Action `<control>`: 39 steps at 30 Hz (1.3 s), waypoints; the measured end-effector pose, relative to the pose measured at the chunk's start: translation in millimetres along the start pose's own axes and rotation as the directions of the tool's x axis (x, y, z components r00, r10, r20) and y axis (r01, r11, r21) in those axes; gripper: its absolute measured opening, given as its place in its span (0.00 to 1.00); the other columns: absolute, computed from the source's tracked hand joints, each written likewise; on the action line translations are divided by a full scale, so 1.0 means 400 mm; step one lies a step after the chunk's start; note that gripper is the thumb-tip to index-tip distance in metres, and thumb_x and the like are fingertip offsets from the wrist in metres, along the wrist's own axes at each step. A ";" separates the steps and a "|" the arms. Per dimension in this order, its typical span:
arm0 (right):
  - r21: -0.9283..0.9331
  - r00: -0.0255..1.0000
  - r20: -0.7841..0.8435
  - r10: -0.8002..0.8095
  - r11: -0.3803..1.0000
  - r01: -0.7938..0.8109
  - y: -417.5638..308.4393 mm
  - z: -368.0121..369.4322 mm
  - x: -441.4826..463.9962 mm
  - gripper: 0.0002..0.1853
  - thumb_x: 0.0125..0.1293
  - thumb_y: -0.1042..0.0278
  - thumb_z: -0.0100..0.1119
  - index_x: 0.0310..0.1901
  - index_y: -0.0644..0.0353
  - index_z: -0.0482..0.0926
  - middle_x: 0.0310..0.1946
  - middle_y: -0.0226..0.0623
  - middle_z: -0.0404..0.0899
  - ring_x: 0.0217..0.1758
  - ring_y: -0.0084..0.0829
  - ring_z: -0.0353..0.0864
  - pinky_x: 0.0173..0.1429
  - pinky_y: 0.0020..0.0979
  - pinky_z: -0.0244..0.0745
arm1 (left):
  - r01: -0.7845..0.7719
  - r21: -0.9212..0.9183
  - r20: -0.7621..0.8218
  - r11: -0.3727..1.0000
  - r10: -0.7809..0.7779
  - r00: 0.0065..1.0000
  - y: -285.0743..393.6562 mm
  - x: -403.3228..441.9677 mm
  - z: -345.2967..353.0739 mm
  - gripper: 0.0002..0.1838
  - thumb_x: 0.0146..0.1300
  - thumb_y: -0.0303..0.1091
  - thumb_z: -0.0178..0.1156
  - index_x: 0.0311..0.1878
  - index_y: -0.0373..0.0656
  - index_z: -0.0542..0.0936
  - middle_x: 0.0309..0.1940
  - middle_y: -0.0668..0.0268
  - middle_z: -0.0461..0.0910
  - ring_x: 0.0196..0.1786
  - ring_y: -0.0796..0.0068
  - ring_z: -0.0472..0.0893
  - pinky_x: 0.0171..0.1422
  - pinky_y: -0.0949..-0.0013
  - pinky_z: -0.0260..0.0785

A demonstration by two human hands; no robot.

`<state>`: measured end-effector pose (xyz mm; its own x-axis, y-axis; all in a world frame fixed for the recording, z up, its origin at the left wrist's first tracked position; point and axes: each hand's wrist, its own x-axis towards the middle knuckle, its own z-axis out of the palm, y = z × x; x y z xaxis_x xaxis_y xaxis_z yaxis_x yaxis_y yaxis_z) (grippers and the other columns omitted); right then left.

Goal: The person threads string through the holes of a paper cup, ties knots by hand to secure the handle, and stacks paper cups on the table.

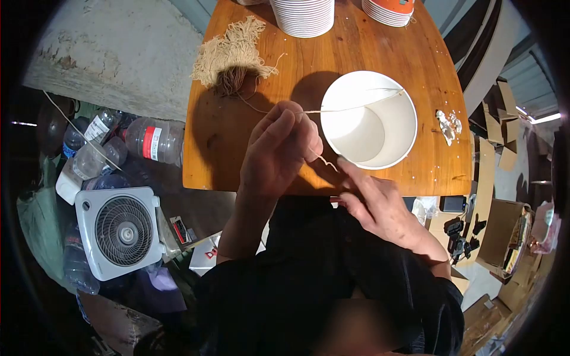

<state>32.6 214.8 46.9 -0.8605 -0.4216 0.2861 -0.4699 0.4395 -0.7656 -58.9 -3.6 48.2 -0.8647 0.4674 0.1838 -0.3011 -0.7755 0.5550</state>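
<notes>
My left hand [279, 145] is closed in a pinch on a thin beige string [350, 109]. One length of it runs right across the mouth of a large white paper bucket [399, 127] to a spot near its far right rim. Another leads back to a bundle of beige string [228, 53] on the table. A short kinked end hangs below my left fingers. Close to that end, in front of the bucket, is my right hand [380, 204], its thumb and index finger spread apart with nothing visible between them.
Stacked white paper buckets [304, 18] and an orange-and-white stack [389, 10] stand at the back of the wooden table [439, 172]. Crumpled foil-like scrap [446, 126] lies at right. A box fan [122, 232] and plastic bottles [155, 141] are on the left, cardboard boxes [502, 234] on the right.
</notes>
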 end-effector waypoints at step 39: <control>-0.206 0.992 -0.112 -0.055 0.978 0.031 -0.044 -0.001 0.116 0.04 0.68 0.73 0.66 0.41 0.61 0.81 0.27 0.42 0.84 0.30 0.42 0.87 0.35 0.38 0.81 | -0.004 0.906 -0.005 0.422 0.020 1.000 -0.011 -0.111 0.010 0.09 0.73 0.26 0.63 0.54 0.39 0.80 0.42 0.62 0.84 0.42 0.76 0.84 0.44 0.70 0.76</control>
<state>1.1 187.7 73.8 -0.8501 -0.3536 0.3903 -0.5266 0.5805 -0.6210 -17.7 -19.2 40.8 -0.8723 0.4501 0.1910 0.2408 0.0554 0.9690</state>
